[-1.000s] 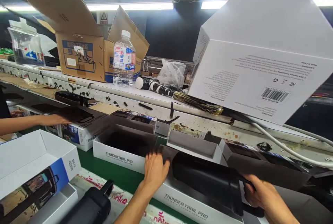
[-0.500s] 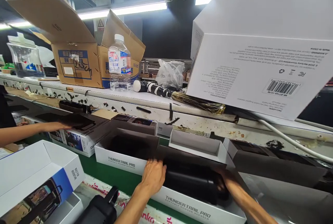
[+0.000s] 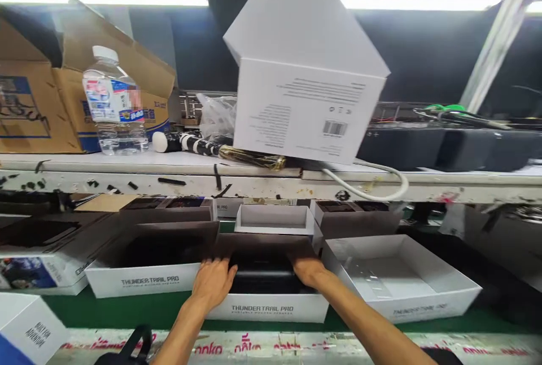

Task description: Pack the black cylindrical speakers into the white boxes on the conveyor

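In the middle of the head view stands an open white box [image 3: 271, 308] printed "THUNDER TRAIL PRO", with a dark inside. A black speaker [image 3: 263, 274] lies lengthwise in it. My left hand [image 3: 214, 280] is closed over the box's left end, thumb on the side towards the speaker and fingertips out of sight. At the other end, my right hand [image 3: 308, 269] reaches down inside the right wall, beside the speaker's end. Its fingers are hidden in the dark, so their grip cannot be made out.
Similar white boxes stand left [image 3: 148, 283] and right [image 3: 436, 303] on the green belt [image 3: 169, 311]. A small white tray [image 3: 275, 218] sits behind. Overhead, a shelf [image 3: 190, 181] carries a water bottle [image 3: 114, 105], a carton [image 3: 68, 105], a tilted white box [image 3: 296, 111] and a looping cable [image 3: 393, 187].
The view has swung right, so the box and both hands appear further left and straighter on. My hands stay at the same two ends of the box. The other person's arm has left view.
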`<state>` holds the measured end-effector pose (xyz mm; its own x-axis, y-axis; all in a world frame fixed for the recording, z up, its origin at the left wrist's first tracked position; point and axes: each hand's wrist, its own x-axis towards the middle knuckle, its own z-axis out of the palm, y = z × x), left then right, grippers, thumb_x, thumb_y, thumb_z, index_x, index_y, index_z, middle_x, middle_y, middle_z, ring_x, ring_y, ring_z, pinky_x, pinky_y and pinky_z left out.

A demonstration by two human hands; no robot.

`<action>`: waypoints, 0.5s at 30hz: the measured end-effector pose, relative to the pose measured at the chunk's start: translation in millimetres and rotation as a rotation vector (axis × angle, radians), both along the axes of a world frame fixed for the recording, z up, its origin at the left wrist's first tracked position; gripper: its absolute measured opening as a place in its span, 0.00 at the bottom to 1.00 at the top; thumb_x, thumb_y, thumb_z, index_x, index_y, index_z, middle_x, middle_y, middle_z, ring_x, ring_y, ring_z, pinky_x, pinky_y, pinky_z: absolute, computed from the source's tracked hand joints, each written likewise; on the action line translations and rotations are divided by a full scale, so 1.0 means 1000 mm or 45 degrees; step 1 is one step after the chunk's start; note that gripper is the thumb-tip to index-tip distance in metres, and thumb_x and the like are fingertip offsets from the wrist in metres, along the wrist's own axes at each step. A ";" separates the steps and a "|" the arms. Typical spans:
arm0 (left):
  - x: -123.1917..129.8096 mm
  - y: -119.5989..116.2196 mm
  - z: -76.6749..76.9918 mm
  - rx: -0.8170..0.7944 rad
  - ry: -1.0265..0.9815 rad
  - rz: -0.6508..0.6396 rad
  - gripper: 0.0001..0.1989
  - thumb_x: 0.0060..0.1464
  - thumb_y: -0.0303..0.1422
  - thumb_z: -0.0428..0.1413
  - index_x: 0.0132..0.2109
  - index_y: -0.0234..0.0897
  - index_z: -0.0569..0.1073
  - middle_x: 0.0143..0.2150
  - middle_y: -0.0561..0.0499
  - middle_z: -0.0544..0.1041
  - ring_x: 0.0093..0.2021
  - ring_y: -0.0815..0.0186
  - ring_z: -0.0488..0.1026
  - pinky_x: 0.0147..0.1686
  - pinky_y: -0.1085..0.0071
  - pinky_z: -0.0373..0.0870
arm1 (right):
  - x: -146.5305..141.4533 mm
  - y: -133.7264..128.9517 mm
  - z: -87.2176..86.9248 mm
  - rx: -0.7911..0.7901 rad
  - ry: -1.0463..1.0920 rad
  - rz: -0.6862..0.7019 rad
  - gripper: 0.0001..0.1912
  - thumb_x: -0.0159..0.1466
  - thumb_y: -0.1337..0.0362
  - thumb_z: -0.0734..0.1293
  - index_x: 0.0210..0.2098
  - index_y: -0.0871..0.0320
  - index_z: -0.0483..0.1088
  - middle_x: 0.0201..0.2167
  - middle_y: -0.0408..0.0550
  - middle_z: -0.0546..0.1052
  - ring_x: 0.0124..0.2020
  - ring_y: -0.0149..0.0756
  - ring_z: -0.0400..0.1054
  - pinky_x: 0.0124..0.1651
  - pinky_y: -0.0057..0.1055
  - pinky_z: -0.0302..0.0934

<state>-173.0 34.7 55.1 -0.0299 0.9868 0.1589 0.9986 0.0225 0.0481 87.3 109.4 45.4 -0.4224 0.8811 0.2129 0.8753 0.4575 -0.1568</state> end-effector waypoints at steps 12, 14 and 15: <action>0.014 0.010 0.004 0.119 0.177 -0.073 0.30 0.66 0.46 0.41 0.63 0.31 0.70 0.53 0.34 0.78 0.57 0.43 0.72 0.57 0.50 0.65 | 0.158 -0.178 0.054 0.243 -0.142 -0.678 0.17 0.71 0.54 0.59 0.46 0.56 0.75 0.44 0.54 0.79 0.46 0.51 0.75 0.41 0.40 0.71; 0.027 0.011 0.002 0.068 0.133 -0.135 0.31 0.65 0.47 0.42 0.65 0.32 0.68 0.56 0.35 0.77 0.58 0.44 0.72 0.57 0.51 0.65 | 0.194 -0.215 0.030 0.301 -0.203 -0.736 0.19 0.69 0.51 0.59 0.43 0.56 0.76 0.42 0.55 0.80 0.42 0.51 0.76 0.34 0.40 0.72; 0.033 0.011 0.001 0.063 0.127 -0.152 0.31 0.64 0.47 0.42 0.65 0.33 0.68 0.58 0.35 0.75 0.59 0.44 0.71 0.58 0.50 0.64 | 0.208 -0.232 0.021 0.359 -0.216 -0.699 0.20 0.69 0.50 0.58 0.43 0.54 0.76 0.43 0.54 0.80 0.41 0.50 0.76 0.35 0.39 0.72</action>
<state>-139.9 45.8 56.3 0.1052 0.9733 0.2040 0.9939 -0.0962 -0.0536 294.9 -122.5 66.3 0.0263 0.8985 0.4382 0.9960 -0.0610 0.0652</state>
